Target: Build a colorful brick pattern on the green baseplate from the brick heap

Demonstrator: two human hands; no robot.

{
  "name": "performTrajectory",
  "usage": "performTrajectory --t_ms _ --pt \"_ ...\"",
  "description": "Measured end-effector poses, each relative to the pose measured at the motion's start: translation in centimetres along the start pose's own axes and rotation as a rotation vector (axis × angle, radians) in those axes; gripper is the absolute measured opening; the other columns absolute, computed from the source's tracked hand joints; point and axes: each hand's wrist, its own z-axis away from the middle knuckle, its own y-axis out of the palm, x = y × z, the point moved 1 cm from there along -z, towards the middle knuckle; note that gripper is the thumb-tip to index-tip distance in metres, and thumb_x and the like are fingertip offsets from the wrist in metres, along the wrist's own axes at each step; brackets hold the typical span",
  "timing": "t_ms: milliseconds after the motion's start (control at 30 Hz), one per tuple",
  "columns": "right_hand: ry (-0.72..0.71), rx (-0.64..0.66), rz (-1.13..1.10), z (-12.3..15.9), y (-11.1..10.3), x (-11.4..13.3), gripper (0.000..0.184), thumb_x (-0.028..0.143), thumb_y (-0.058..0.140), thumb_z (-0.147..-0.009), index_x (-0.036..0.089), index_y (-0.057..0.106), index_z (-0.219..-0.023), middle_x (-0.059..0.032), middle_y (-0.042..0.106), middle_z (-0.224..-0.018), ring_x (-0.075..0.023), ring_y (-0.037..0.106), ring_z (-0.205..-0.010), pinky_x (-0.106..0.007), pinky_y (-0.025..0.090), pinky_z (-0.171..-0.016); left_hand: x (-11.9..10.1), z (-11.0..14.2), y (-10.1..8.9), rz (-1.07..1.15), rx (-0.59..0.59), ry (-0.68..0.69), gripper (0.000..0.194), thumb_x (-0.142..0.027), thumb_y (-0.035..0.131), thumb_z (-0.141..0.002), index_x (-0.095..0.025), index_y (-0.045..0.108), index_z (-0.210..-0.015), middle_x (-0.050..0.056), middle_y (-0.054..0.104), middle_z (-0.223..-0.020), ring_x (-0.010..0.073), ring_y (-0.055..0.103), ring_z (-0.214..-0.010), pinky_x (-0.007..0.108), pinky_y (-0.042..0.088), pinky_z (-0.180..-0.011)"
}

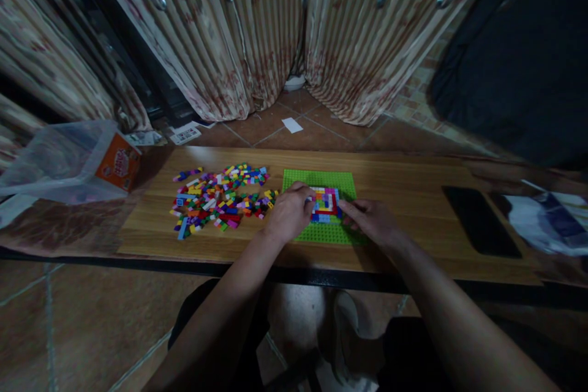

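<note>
A green studded baseplate [321, 233] lies on the wooden board, bearing a roughly square build of coloured toy bricks [327, 202] laid in nested rings of blue, red, yellow and white. My left hand [291, 211] is at the left edge of the build, its fingers curled together; whatever they hold is hidden. From the right, my right hand [372, 219] reaches in with one finger stretched to the build's right edge and the other fingers bent beneath. I see no brick in it. Left of the baseplate spreads a pile of loose toy bricks [223, 196] in many colours.
The wooden board [404, 196] has a dark front edge. A black flat phone-like slab [481, 220] lies to the right, beside plastic packaging [546, 223]. At the far left stands a clear plastic bin [68, 159] with an orange label. Curtains [271, 30] hang behind.
</note>
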Motion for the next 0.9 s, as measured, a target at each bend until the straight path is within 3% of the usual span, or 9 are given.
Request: performTrajectory --t_ms 133,367,633,900 --pt "0.014 0.003 -0.027 -0.30 -0.14 -0.45 0.049 0.061 0.049 -0.084 0.017 0.066 -0.071 -0.0051 0.069 -0.062 -0.0118 0.056 -0.047 -0.023 0.041 -0.045 0.06 0.00 0.08 0.004 -0.002 -0.006 0.019 -0.015 0.051 -0.086 -0.018 0.065 -0.098 0.006 0.063 -0.104 0.0180 0.063 -0.094 0.030 0.050 -0.090" --pt "-0.033 0.042 0.085 -0.22 0.20 -0.23 0.045 0.058 0.054 -0.082 0.017 0.065 -0.066 -0.0043 0.069 -0.061 -0.0122 0.058 -0.049 -0.024 0.042 -0.048 0.07 0.04 0.19 -0.005 -0.012 -0.004 0.020 -0.014 0.050 -0.086 -0.018 0.064 -0.098 0.005 0.063 -0.104 0.0180 0.063 -0.094 0.030 0.050 -0.091" --pt "-0.011 0.058 0.039 -0.43 0.42 -0.27 0.043 0.057 0.057 -0.080 0.017 0.064 -0.062 -0.0038 0.067 -0.057 -0.0119 0.057 -0.046 -0.024 0.042 -0.047 0.06 0.10 0.28 0.001 -0.016 -0.018 0.018 -0.014 0.051 -0.086 -0.019 0.064 -0.096 0.005 0.062 -0.103 0.0176 0.063 -0.093 0.030 0.051 -0.089" --pt "-0.053 0.062 0.105 -0.47 0.68 -0.46 0.046 0.056 0.051 -0.084 0.019 0.062 -0.059 -0.0030 0.065 -0.055 -0.0128 0.057 -0.048 -0.025 0.041 -0.049 -0.38 0.14 0.20 0.018 -0.032 -0.005 0.019 -0.012 0.051 -0.084 -0.017 0.065 -0.097 0.006 0.063 -0.103 0.0179 0.063 -0.094 0.030 0.050 -0.089"
